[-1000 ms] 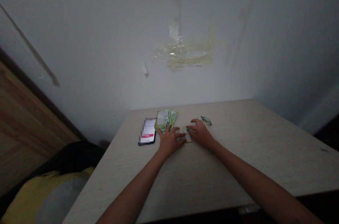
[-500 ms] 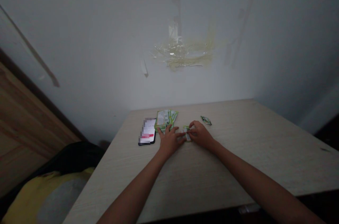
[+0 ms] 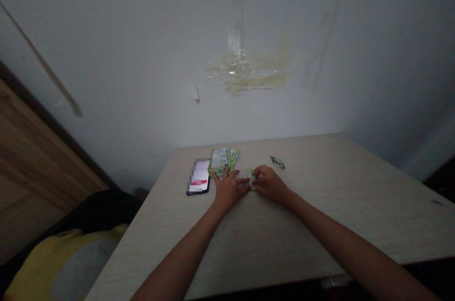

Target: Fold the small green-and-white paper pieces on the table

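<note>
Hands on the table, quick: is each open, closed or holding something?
Left hand: open, spread, by the small flat green-and-white rectangular piece.
Right hand: curled at that piece; whether it grips cannot be told.

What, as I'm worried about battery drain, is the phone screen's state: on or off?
On: the phone shows a bright white display with a red bar across it; part is pixelated.

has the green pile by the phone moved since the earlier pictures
No, the green pile lies at the same spot on the table, near its far edge.
</note>
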The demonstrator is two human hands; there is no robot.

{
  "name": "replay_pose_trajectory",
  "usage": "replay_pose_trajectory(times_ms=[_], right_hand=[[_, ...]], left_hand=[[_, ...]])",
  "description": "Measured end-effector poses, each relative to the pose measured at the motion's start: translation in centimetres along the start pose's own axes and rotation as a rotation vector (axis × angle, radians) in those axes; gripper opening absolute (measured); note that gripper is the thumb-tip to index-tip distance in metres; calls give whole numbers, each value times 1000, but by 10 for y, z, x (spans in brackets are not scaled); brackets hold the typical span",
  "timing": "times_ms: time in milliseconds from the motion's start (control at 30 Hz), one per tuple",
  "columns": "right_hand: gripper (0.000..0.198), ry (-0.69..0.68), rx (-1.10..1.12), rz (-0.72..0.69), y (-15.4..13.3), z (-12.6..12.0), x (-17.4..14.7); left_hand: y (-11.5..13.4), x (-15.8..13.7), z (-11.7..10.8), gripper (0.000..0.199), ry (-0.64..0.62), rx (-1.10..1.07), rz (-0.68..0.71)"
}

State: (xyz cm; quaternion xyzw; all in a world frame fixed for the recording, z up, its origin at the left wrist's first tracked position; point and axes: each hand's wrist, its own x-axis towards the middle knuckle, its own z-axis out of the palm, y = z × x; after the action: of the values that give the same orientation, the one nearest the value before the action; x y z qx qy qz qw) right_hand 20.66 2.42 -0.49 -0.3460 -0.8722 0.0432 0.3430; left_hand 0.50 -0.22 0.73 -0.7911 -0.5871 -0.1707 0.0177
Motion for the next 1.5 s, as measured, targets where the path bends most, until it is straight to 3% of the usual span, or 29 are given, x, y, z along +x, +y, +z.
replay_pose_trajectory(times_ms=[733, 1500], right_hand=[[20, -92, 81, -64, -9, -12, -7], [14, -159, 165, -160, -14, -18, -5]], left_hand=[[0, -1, 1, 29, 17, -10, -17], [1, -2, -1, 28, 11, -19, -24]])
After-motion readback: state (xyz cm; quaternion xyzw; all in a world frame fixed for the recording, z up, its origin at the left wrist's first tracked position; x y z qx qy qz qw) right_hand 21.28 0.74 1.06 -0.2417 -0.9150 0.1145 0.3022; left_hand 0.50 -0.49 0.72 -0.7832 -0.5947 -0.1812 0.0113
